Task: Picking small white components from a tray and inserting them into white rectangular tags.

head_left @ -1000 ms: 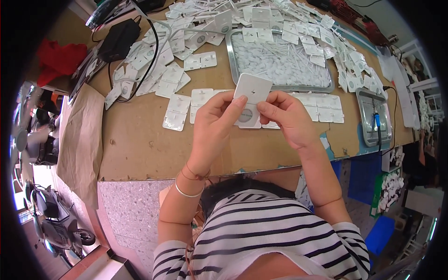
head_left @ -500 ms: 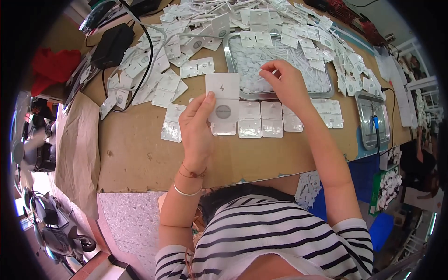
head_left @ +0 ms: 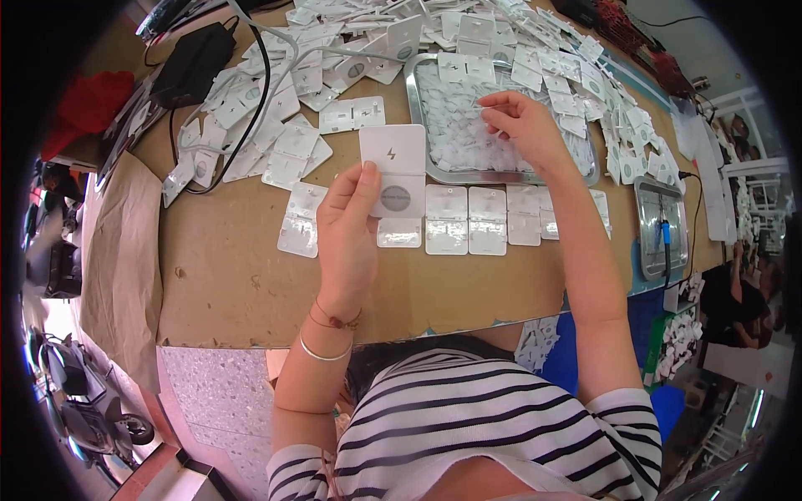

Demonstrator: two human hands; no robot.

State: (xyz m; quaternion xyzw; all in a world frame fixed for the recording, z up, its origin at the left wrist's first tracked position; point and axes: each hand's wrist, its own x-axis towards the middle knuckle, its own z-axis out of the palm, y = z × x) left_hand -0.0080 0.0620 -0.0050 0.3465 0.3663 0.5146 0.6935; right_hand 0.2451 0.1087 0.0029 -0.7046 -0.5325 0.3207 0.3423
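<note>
My left hand (head_left: 349, 209) grips a white two-part plastic panel (head_left: 393, 152) upright, thumb across its left edge; it bears a small bolt mark and a grey oval. My right hand (head_left: 525, 129) hovers over a metal tray (head_left: 484, 177) filled with small translucent and white plastic pieces (head_left: 455, 125). Its fingers are bent together in a pinch; whatever lies between the tips is too small to make out. Along the near side of the tray runs a row of similar white panels (head_left: 446, 219), laid flat, partly covered by my hands and right forearm.
White panels (head_left: 368, 63) are heaped across the table's far side. A black power adapter (head_left: 194, 65) and looping cables (head_left: 269, 83) lie at left. Brown paper (head_left: 125, 259) hangs over the left edge. A smaller metal tray (head_left: 656, 230) at right holds a blue-handled tool (head_left: 666, 238).
My right hand has shifted slightly right and up over the tray. The left hand still holds the panel, in nearly the same place. The whole view has tilted a little.
</note>
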